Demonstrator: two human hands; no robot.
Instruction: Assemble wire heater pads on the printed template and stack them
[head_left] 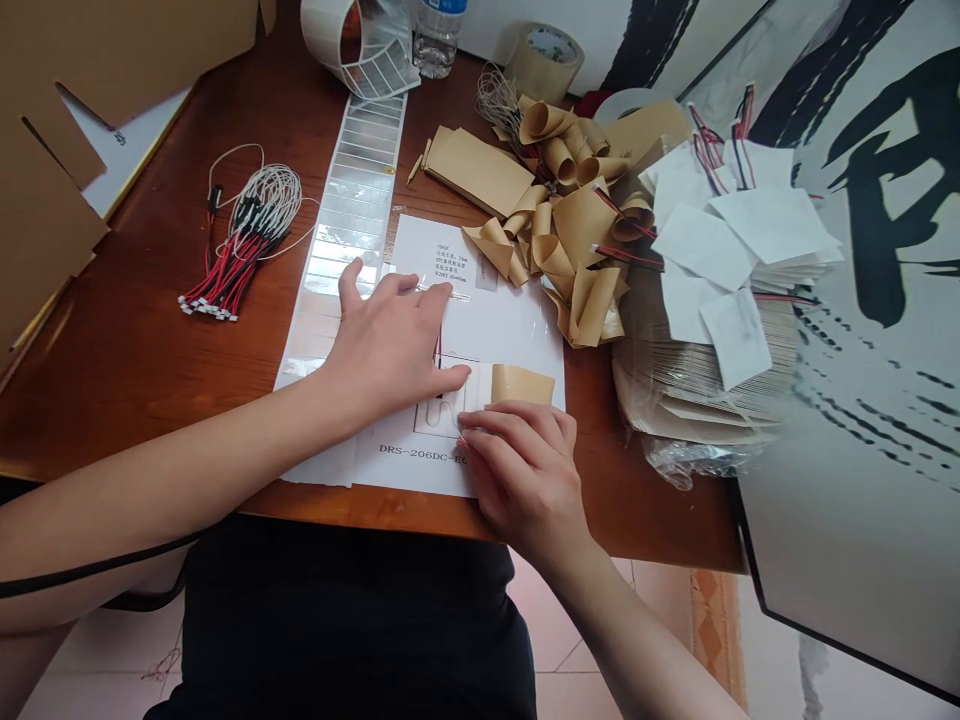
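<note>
My left hand (394, 340) is open, its fingers spread over a printed white sheet (517, 325) on the table. By its thumb is a thin square piece (427, 418) with a looping line in it, lying over the sheet's printed outline. A dark and red lead (439, 350) runs up from there, under the hand. My right hand (529, 470) is closed, fingertips pinched together at the square's right edge. A curled strip of brown paper (523, 383) sticks up from behind its fingers, which seem to grip it; their undersides are hidden.
Left lies a bundle of red-black leads with white wires (255, 230). A label strip (352, 210) runs from its roll (360, 50), near a water bottle (437, 40). Curled brown papers (577, 230), tape (547, 60) and stacked white pads (712, 300) fill the right. Cardboard (45, 180) stands left.
</note>
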